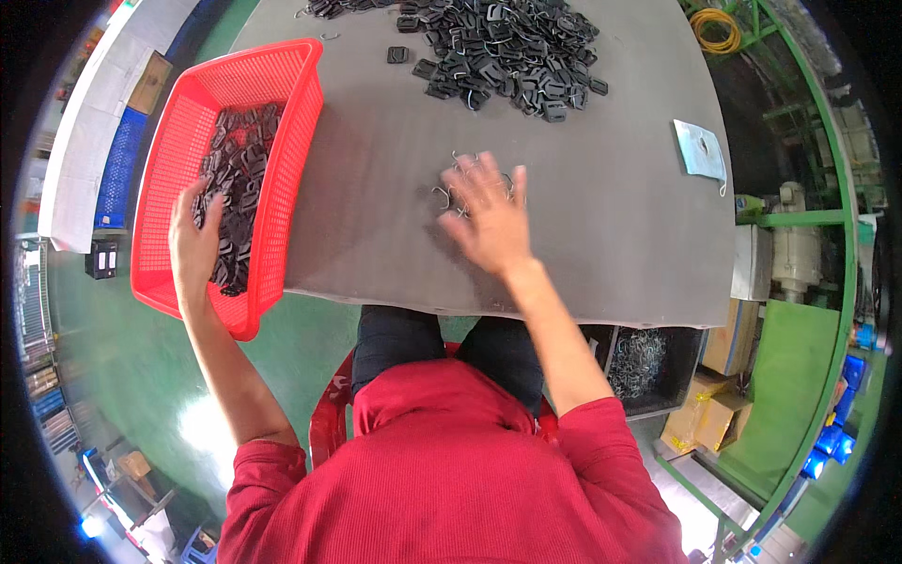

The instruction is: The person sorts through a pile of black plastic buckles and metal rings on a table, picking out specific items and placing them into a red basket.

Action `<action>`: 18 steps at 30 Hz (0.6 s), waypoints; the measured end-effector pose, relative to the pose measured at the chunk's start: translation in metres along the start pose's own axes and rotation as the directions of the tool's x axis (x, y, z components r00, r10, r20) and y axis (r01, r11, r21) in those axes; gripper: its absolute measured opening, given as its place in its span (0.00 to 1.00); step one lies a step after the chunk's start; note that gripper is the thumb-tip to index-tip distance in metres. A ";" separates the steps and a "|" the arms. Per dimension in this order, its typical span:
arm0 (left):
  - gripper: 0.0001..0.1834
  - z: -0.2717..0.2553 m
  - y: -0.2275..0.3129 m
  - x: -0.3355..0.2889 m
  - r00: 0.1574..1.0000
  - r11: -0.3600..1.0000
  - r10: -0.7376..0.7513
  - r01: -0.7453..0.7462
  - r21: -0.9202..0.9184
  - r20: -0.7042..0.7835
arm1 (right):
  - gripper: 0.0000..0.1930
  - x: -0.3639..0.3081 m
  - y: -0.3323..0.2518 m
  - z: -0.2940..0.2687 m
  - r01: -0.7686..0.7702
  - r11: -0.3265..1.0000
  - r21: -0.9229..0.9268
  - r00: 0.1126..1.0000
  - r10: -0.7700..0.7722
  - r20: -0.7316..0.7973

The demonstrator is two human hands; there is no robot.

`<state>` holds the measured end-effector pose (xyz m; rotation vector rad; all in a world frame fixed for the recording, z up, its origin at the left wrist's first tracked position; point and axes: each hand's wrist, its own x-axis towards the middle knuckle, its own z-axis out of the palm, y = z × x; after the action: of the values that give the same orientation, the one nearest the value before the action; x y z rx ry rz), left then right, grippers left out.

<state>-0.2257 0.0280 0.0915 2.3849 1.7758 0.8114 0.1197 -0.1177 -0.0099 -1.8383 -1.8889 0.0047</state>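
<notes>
A: What's nearest you?
B: Black bin below the table's near edge, toward the right corner; wire hooks in it; leave those, work off the tabletop.
A: And at the left?
B: Red plastic basket along the table's left edge, covering the near left corner; black plastic buckles heaped inside; left hand is over them.
A: Right side?
B: Right hand past the near edge, around mid-width; small wire hooks lie under and beside it.
A: How to handle those well?
B: My take: spread them to one layer, so bent ends don't snag; pinch one by its plain side; don't sweep with a flat palm, they'd tangle; keep the left hand clear of the basket wall.
A: Pose?
B: Left: forearm over the basket's near end, fingers bent, thumb well off the fingers; gap wide, nothing seen in it; can't tell if fingertips touch buckles. Right: forearm slants up and left across the near edge; palm down, fingers fanned wide, no grip seen; blurred, can't tell if it touches the hooks.
A: Far end?
B: Pile of black buckles toward the far edge; lone buckle just left of it; well apart from the right hand.
</notes>
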 end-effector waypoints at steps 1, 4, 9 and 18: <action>0.14 -0.011 0.026 0.003 0.994 0.990 -0.105 0.106 -0.090 0.013 | 0.23 0.000 -0.019 0.011 -0.008 1.000 -0.005 1.000 0.008 -0.001; 0.14 -0.026 0.061 0.003 0.996 0.995 -0.003 -0.005 -0.096 -0.084 | 0.21 0.007 -0.050 0.038 0.179 0.980 0.091 0.983 -0.182 0.027; 0.13 -0.040 0.117 -0.009 0.993 0.979 0.102 -0.110 -0.173 -0.052 | 0.21 0.021 0.015 0.038 -0.267 0.908 -0.322 0.963 0.244 -0.112; 0.10 0.004 0.168 -0.039 0.920 0.872 0.377 -0.313 -0.376 0.107 | 0.21 -0.195 0.140 -0.077 -0.735 0.570 -0.367 0.678 0.609 -0.411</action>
<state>-0.0848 -0.0622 0.1321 2.4602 1.0410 0.8328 0.2706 -0.3146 -0.0574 -2.6910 -0.9347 -0.4808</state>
